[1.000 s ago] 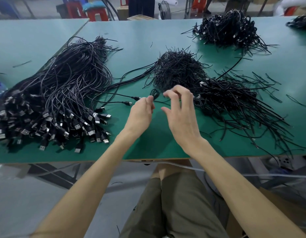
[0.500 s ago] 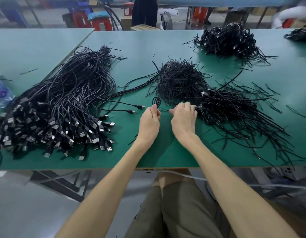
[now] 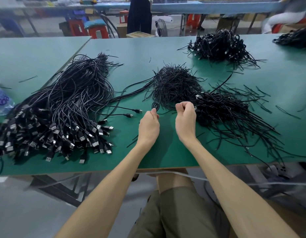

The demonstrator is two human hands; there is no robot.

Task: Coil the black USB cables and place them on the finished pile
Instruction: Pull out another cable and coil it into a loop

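My left hand (image 3: 148, 126) pinches a small coil of black USB cable (image 3: 155, 105) just above the green table (image 3: 135, 54). My right hand (image 3: 185, 120) is beside it with fingers curled into a fist; a thin black strand (image 3: 166, 113) runs between the two hands and seems pinched in the right one. A big heap of uncoiled USB cables (image 3: 63, 109) with metal plugs lies to the left. A pile of coiled cables (image 3: 222, 107) lies right of my right hand.
A mound of short black ties (image 3: 176, 83) sits just beyond my hands. More coiled piles lie at the far right (image 3: 219, 45) and the corner (image 3: 296, 38). A plastic bottle (image 3: 2, 102) stands at the left edge. A person stands behind the table.
My right hand was open above the coil, came down next to my left hand, and now has its fingers curled. My left hand keeps hold of the coil. The view has tilted up.
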